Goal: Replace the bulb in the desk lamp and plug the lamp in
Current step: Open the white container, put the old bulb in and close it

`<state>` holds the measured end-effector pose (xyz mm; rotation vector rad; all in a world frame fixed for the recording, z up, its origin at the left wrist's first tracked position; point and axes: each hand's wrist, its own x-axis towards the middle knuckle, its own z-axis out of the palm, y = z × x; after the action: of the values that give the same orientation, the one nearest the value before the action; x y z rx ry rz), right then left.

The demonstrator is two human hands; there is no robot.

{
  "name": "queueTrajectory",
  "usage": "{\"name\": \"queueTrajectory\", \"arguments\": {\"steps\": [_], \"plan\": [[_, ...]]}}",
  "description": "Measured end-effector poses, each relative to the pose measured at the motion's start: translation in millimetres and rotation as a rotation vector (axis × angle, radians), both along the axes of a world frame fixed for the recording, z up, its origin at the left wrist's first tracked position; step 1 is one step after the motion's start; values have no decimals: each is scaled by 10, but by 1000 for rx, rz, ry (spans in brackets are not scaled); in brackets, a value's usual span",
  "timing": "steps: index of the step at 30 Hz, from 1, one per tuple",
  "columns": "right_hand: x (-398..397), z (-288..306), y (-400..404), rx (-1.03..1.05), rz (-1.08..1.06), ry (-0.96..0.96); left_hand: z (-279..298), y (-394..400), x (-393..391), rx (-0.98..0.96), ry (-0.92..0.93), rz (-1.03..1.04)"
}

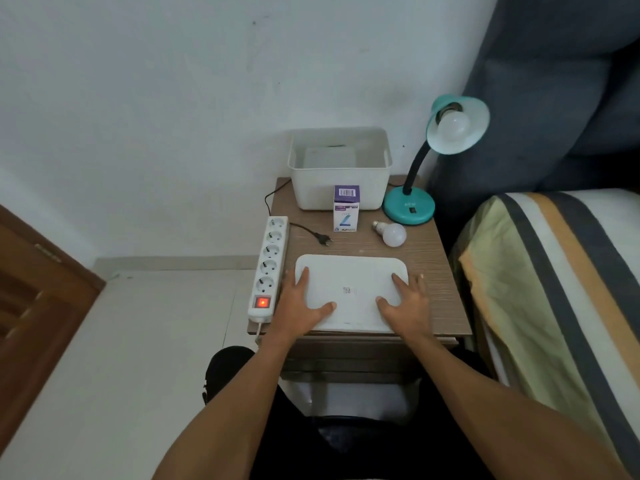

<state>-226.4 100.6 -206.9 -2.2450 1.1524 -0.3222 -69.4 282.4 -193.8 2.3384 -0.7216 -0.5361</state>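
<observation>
Both hands are laid on a white lid (351, 292) at the front of the small wooden table (433, 271): the left hand (301, 303) at its left edge, the right hand (407, 301) at its right edge, fingers spread out flat, nothing gripped. The teal desk lamp (410, 204) is parked at the back right corner, a bulb (453, 125) seated in its shade. A loose bulb (393, 233) is lying just in front of the lamp base, beside a small bulb box (346, 209). The lamp's plug (323, 240) is left unplugged near the power strip (270, 268), whose switch is lit red. A white bin (341, 168) is set behind the box.
</observation>
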Motion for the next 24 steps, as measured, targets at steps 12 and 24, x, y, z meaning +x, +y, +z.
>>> {"name": "queueTrajectory", "arguments": {"steps": [12,24], "plan": [[113,53,-138,-129,0,-39,-44,-204,59,-64,-201,56],[1021,473,-1033,-200,104,-92,807,-1173,1383,-411,-252,194]]}}
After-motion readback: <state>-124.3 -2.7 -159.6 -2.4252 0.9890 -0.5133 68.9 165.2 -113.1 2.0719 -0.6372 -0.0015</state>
